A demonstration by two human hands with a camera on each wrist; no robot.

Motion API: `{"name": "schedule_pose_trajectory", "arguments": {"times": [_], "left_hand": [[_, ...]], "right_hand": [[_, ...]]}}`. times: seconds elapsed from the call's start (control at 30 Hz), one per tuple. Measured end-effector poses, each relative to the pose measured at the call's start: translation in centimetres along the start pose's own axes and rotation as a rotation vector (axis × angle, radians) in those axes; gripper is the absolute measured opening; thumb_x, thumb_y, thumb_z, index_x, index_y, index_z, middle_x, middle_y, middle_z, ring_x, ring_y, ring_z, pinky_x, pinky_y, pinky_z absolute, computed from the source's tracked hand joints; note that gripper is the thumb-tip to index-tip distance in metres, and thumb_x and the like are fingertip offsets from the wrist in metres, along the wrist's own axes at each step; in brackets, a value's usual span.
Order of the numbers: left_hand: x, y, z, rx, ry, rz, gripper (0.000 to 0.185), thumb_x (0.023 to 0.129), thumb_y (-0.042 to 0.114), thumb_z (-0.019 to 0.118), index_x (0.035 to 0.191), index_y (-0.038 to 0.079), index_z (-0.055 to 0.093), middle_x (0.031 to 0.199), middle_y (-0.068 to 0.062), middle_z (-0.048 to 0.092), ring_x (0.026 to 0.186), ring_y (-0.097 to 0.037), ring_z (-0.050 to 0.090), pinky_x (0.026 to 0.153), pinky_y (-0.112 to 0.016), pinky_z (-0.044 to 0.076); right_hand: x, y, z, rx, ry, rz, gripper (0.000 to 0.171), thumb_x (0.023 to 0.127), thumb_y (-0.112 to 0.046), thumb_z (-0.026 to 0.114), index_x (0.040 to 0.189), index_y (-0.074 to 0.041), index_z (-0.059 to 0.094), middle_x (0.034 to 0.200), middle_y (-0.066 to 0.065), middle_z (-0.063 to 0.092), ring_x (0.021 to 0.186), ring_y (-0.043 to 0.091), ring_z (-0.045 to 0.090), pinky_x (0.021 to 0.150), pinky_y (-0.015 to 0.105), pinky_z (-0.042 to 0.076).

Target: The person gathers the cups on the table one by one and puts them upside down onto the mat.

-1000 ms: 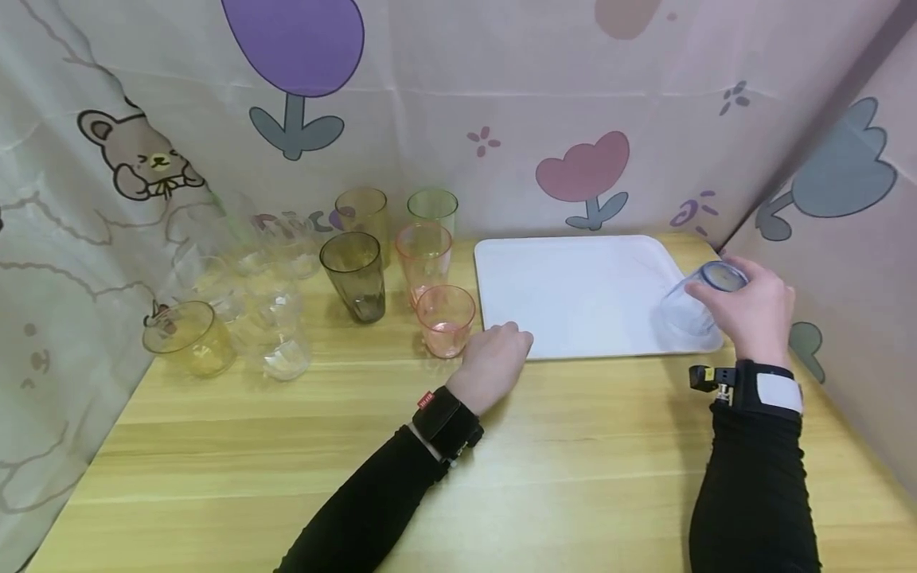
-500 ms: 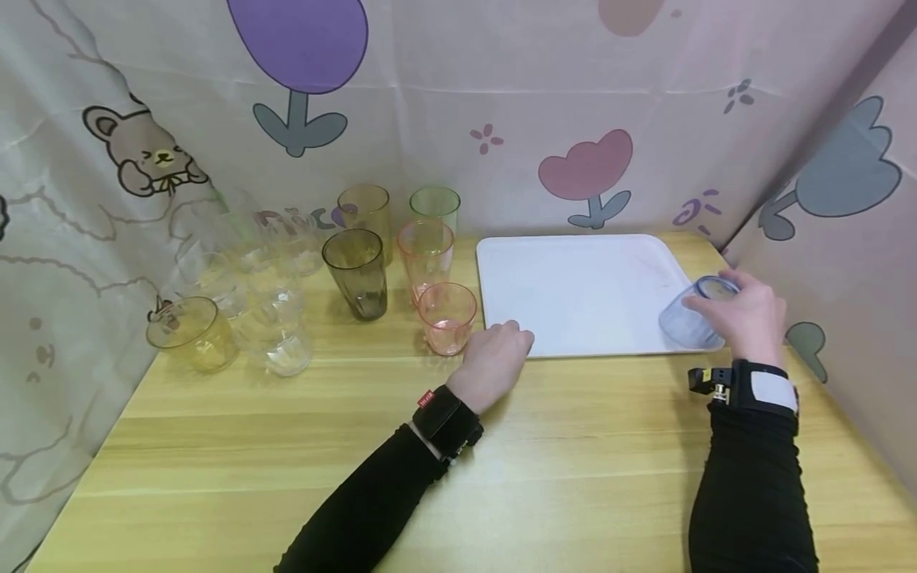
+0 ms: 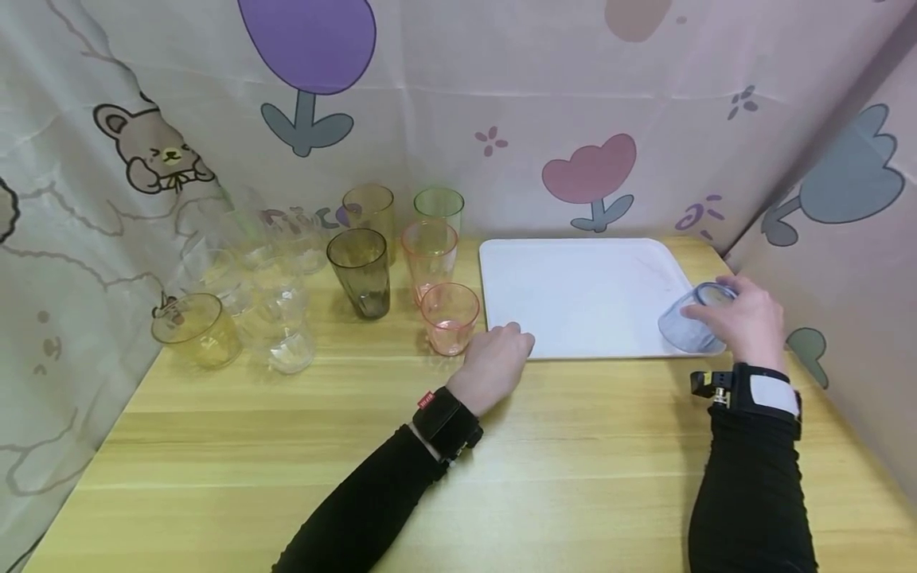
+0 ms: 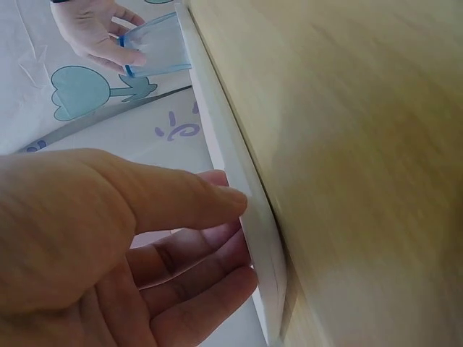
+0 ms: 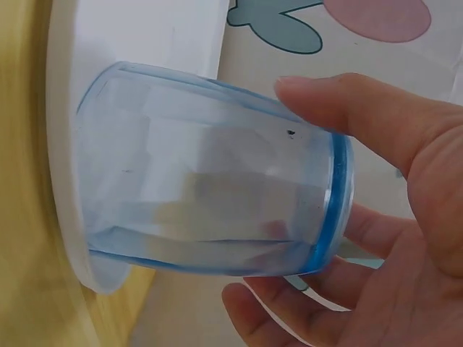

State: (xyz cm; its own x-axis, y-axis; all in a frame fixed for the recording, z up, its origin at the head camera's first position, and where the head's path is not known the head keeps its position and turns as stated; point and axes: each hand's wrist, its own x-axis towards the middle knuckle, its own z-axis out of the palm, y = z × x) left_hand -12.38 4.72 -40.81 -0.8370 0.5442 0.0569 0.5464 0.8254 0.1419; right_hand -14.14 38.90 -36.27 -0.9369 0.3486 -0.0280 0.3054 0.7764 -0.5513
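Observation:
My right hand (image 3: 719, 312) grips a pale blue see-through cup (image 3: 686, 325) near its rim, thumb on one side and fingers on the other. The cup leans, with its base on the near right corner of the white tray (image 3: 580, 286). The right wrist view shows the blue cup (image 5: 210, 170) resting on the tray rim (image 5: 65, 181). My left hand (image 3: 501, 346) lies on the wooden table, its fingers fairly straight and touching the tray's near left corner. In the left wrist view the fingertips (image 4: 231, 199) meet the tray edge (image 4: 249, 217), with the blue cup (image 4: 155, 43) far off.
Left of the tray stand a short pink cup (image 3: 449, 318), a tall pink one (image 3: 428, 256), a dark grey one (image 3: 360, 270), an amber one (image 3: 368, 208), a green one (image 3: 438, 208), a yellow cup (image 3: 193, 328) and several clear glasses (image 3: 279, 334). Patterned curtains close in the back and sides.
My right hand has lowered the blue cup a little, down toward the tray's near right corner. The left hand has stayed in place.

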Motion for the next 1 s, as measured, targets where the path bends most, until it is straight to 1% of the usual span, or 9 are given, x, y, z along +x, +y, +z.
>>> {"name": "schedule_pose_trajectory", "arguments": {"times": [0.2,0.3,0.4,0.53,0.6,0.67,0.73,0.87,1.0], "left_hand": [[-0.1,0.0,-0.4,-0.090,0.036,-0.025,0.028,0.098,-0.002,0.064,0.119,0.014,0.072,0.101,-0.003,0.067,0.083,-0.017,0.068,0.053,-0.025,0.051],[-0.3,0.1,-1.1,-0.146,0.081,-0.045,0.030,0.098,0.007,0.069,0.127,0.015,0.070,0.110,-0.002,0.067,0.091,-0.018,0.070,0.057,-0.024,0.052],[-0.6,0.2,-2.0,-0.187,0.149,-0.043,0.033,0.098,0.018,0.073,0.131,0.017,0.069,0.116,-0.001,0.067,0.098,-0.017,0.069,0.060,-0.024,0.053],[-1.3,0.2,-3.1,-0.252,0.265,0.000,0.038,0.097,0.021,0.074,0.134,0.015,0.067,0.118,-0.001,0.065,0.100,-0.017,0.066,0.059,-0.020,0.051],[-1.6,0.0,-3.6,-0.303,0.340,0.022,0.039,0.097,0.021,0.074,0.134,0.012,0.066,0.119,-0.004,0.064,0.095,-0.017,0.065,0.055,-0.017,0.047],[-2.0,-0.2,-4.1,-0.356,0.427,0.038,0.040,0.097,0.022,0.073,0.133,0.009,0.065,0.121,-0.007,0.062,0.084,-0.017,0.064,0.049,-0.016,0.043],[-2.2,-0.6,-4.5,-0.398,0.519,0.048,0.040,0.096,0.022,0.073,0.132,0.006,0.065,0.122,-0.009,0.061,0.082,-0.017,0.063,0.047,-0.016,0.042],[-2.8,-1.8,-5.3,-0.436,0.675,0.038,0.041,0.096,0.021,0.073,0.130,0.002,0.063,0.124,-0.014,0.060,0.090,-0.021,0.065,0.058,-0.023,0.051],[-3.7,-3.6,-6.0,-0.452,0.746,-0.007,0.044,0.095,0.019,0.073,0.132,-0.002,0.061,0.125,-0.018,0.059,0.095,-0.027,0.066,0.066,-0.032,0.056]], "right_hand": [[-0.4,-1.5,0.1,0.017,0.130,-0.093,0.083,0.096,-0.034,0.072,0.160,0.000,0.032,0.162,0.033,0.031,0.145,0.057,0.027,0.112,0.072,0.029],[-0.8,-3.0,0.3,0.049,0.184,-0.148,0.078,0.098,-0.035,0.069,0.160,-0.002,0.035,0.163,0.029,0.032,0.150,0.053,0.023,0.118,0.070,0.022],[-1.2,-4.6,0.6,0.064,0.210,-0.239,0.072,0.099,-0.034,0.068,0.157,-0.002,0.040,0.162,0.029,0.034,0.149,0.051,0.024,0.120,0.068,0.019],[-1.9,-6.6,1.2,0.049,0.218,-0.395,0.063,0.098,-0.030,0.069,0.150,0.001,0.049,0.157,0.030,0.040,0.145,0.052,0.032,0.119,0.068,0.022],[-2.3,-7.6,1.8,0.057,0.219,-0.468,0.059,0.097,-0.027,0.071,0.145,0.002,0.054,0.152,0.029,0.046,0.139,0.051,0.040,0.114,0.067,0.030],[-2.8,-8.6,2.6,0.068,0.218,-0.530,0.055,0.096,-0.023,0.074,0.141,0.002,0.057,0.147,0.028,0.050,0.132,0.049,0.047,0.106,0.065,0.039],[-3.2,-9.5,3.3,0.081,0.216,-0.590,0.051,0.094,-0.020,0.076,0.138,0.001,0.061,0.143,0.026,0.054,0.125,0.046,0.052,0.098,0.061,0.044],[-4.1,-10.9,4.6,0.073,0.208,-0.691,0.047,0.092,-0.016,0.078,0.134,0.000,0.064,0.137,0.024,0.059,0.125,0.043,0.054,0.101,0.060,0.045],[-4.5,-11.7,5.8,0.044,0.178,-0.754,0.044,0.092,-0.015,0.078,0.131,0.000,0.066,0.134,0.023,0.060,0.129,0.043,0.053,0.107,0.060,0.043]]}}
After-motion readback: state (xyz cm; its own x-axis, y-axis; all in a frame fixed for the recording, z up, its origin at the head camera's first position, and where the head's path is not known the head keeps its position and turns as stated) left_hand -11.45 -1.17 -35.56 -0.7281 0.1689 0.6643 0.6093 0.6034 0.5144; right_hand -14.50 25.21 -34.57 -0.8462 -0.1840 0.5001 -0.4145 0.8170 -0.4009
